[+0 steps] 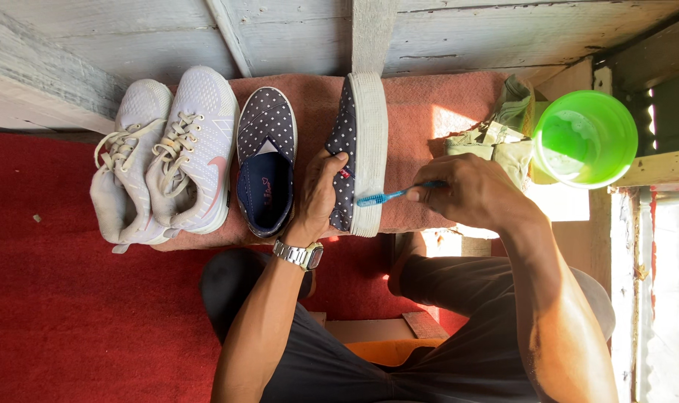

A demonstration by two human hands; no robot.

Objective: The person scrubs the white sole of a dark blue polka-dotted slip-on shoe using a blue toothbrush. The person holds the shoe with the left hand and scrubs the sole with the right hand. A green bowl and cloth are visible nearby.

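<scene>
I am looking down at my two hands working over a pink towel; my left hand is pressing flat against the upper of a navy dotted slip-on shoe that is tipped on its side, white sole edge facing three o'clock, fingers closed on the fabric and holding it steady; my right hand is pinching a blue toothbrush by the handle, its head touching the white sole near the heel end; the matching dotted shoe is lying upright just beside it at nine o'clock; farther out at nine o'clock a pair of pale laced sneakers is resting; at two o'clock a crumpled cloth is sitting next to a green cup
</scene>
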